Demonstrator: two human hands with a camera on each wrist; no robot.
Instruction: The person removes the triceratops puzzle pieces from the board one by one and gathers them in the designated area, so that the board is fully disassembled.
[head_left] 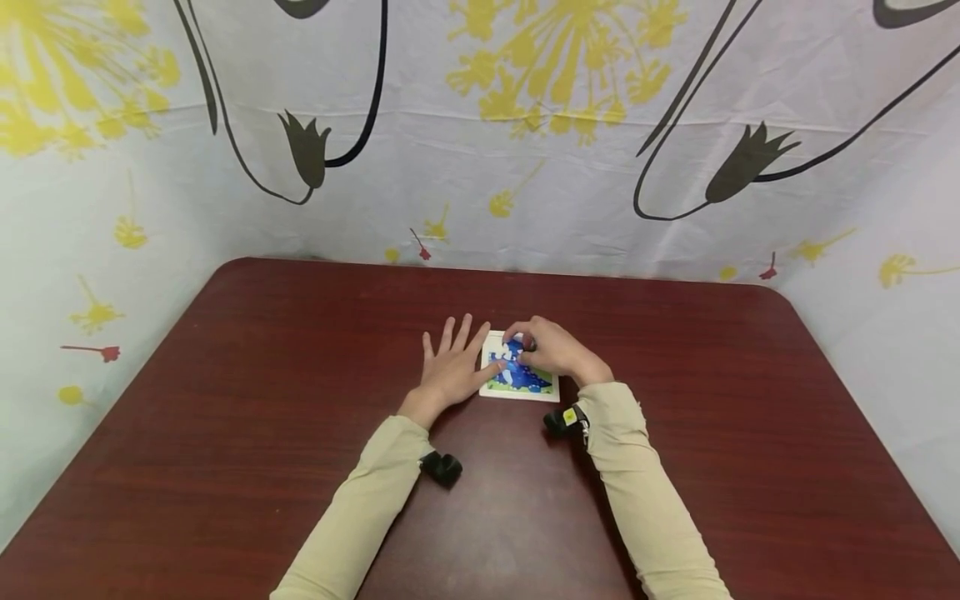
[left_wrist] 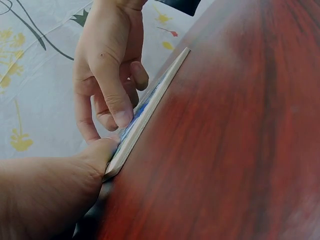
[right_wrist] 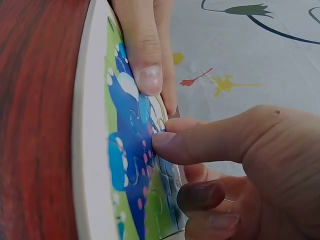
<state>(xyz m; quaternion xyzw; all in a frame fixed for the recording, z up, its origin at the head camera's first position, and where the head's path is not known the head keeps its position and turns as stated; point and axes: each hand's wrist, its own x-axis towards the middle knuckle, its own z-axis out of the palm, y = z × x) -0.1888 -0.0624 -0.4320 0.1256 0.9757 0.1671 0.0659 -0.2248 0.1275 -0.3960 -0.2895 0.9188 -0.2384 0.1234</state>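
Note:
A jigsaw puzzle in a pale-rimmed board lies flat on the table, showing a blue dinosaur on green ground; piece seams are visible in the right wrist view. My left hand is spread at its left side, with the thumb resting on the picture. From the right, my right hand reaches over the board. Its thumb touches the picture surface, and the index finger is set down farther off with a gap between them. The right hand's other fingers are bent. Part of the picture is hidden under both hands.
The dark red wooden table extends around the puzzle. A white cloth with yellow, black and red plant prints hangs behind it and at the sides. Black wrist cameras sit at both cuffs.

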